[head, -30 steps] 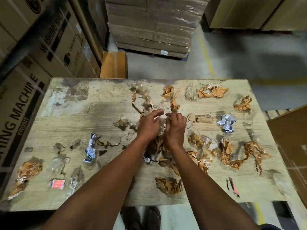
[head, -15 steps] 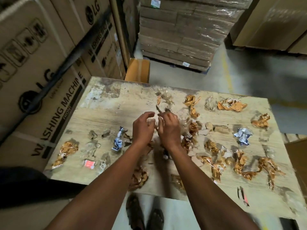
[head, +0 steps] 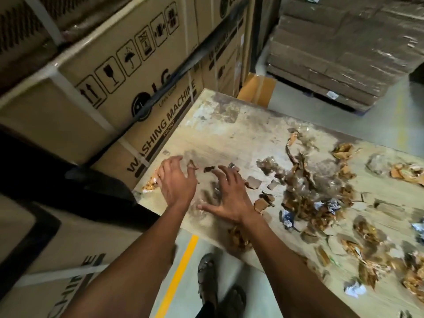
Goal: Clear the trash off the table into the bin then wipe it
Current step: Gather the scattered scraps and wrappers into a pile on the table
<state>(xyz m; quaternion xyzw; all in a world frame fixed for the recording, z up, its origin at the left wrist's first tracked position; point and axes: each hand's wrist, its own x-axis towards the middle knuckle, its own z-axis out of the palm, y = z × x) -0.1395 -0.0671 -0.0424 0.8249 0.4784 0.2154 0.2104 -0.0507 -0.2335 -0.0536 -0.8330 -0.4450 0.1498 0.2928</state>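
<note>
Head view: both hands hover low over the left end of the tabletop (head: pixel 206 125). The left hand (head: pixel 175 182) has its fingers (head: pixel 171 161) spread apart and slightly bent, gripping nothing; the right hand (head: pixel 229 198) is the same, fingers splayed, thumb out to the left, palm down.

The trash lies mostly to the right of both hands. The densest heap (head: pixel 305 193), brown torn paper and clear wrap, sits right of the right hand, so that hand is nearer to it. Its long axis runs roughly from the far edge toward the near edge. Just ahead of the fingertips lie two small dark scraps (head: pixel 208 169), between the hands. An orange wrapper (head: pixel 149 187) peeks out at the left edge, touching or just under the left hand.

Counting: two hands, one heap, about four small card bits (head: pixel 252 182) beside the right hand. The loose wrappers further right are too many and too blurred to count. No bin or cloth shows, so I judge that clearing is at an early stage.
</note>
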